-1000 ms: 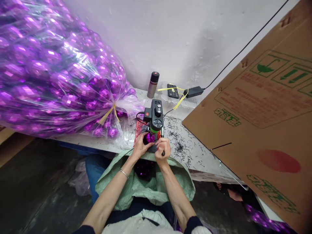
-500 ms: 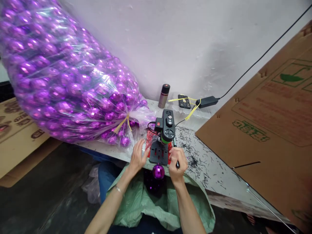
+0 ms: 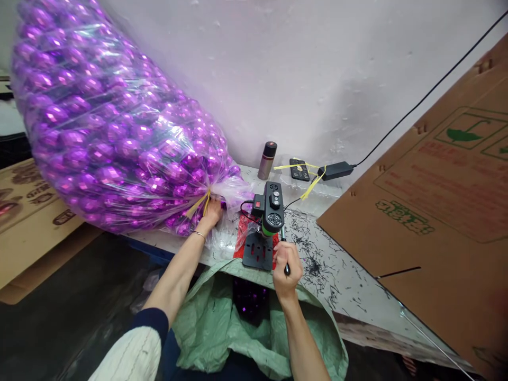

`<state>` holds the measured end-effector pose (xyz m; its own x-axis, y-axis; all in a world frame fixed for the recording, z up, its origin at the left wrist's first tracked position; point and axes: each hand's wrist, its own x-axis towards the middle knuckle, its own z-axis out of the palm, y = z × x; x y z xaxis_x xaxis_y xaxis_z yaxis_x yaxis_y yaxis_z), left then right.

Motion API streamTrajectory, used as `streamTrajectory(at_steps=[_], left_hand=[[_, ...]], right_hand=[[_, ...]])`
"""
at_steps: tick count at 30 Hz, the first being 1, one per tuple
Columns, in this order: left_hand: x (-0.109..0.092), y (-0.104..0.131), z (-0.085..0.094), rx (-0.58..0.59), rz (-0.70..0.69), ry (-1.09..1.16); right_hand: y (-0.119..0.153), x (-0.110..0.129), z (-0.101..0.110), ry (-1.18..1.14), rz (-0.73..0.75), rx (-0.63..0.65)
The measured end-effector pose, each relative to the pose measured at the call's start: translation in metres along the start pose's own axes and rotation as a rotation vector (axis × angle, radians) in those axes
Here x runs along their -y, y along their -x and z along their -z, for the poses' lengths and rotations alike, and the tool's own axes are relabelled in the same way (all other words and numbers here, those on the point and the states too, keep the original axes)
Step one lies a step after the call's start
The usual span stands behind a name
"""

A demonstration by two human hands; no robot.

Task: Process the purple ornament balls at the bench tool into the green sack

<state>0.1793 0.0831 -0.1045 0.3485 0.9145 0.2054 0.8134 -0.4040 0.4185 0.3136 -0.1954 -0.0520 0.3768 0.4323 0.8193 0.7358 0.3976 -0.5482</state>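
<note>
My left hand (image 3: pixel 213 212) reaches to the tied mouth of a big clear bag of shiny purple balls (image 3: pixel 119 132); its fingertips are hidden by plastic and balls. Wrapped round the black-ended lever (image 3: pixel 287 269) is my right hand (image 3: pixel 287 264), at the right side of a small black machine (image 3: pixel 273 207) with a slotted base plate (image 3: pixel 257 254). Below the plate's front edge, a green woven sack (image 3: pixel 214 323) lies open on my lap, with dark purple balls (image 3: pixel 251 299) inside.
Behind the machine stand a flask (image 3: pixel 267 160), a black phone-like object (image 3: pixel 299 169) and a black adapter (image 3: pixel 335 170) with yellow ties. Black bits litter the worktop (image 3: pixel 349 280). Cardboard boxes flank it, one at right (image 3: pixel 428 211) and one at left (image 3: pixel 35 233).
My left hand has moved from beside the machine left and up to the bag's mouth. The purple ball that hung at the plate's front edge no longer shows there. My right hand stays on the lever.
</note>
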Motion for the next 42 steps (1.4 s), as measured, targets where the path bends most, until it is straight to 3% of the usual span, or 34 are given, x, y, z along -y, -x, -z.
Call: streamTrajectory(at_steps=[5, 8, 11, 15, 21, 24, 30, 42], left_hand=[[0.000, 0.016, 0.012, 0.014, -0.021, 0.161], [-0.003, 0.038, 0.020, 0.022, 0.042, 0.307], [-0.013, 0.074, 0.023, 0.132, 0.167, 0.754], [-0.042, 0.119, 0.015, 0.348, 0.323, 1.413], [-0.076, 0.144, -0.005, 0.470, 0.615, 1.793], [-0.077, 0.147, -0.007, 0.475, 0.637, 1.819], [-0.080, 0.151, -0.011, 0.405, 0.612, 1.630], [-0.097, 0.159, -0.029, 0.267, 0.334, 1.198]], right_hand=[[-0.001, 0.001, 0.000, 0.006, 0.010, 0.002], [-0.002, 0.001, -0.001, 0.011, 0.008, -0.002], [-0.004, 0.003, -0.001, -0.003, 0.007, -0.017], [-0.013, 0.008, 0.000, -0.010, -0.015, -0.020], [-0.025, 0.015, 0.006, 0.020, -0.016, 0.026], [-0.026, 0.016, 0.008, 0.034, -0.010, 0.049], [-0.030, 0.017, 0.009, 0.028, -0.026, 0.056], [-0.033, 0.017, 0.013, 0.075, 0.031, 0.100]])
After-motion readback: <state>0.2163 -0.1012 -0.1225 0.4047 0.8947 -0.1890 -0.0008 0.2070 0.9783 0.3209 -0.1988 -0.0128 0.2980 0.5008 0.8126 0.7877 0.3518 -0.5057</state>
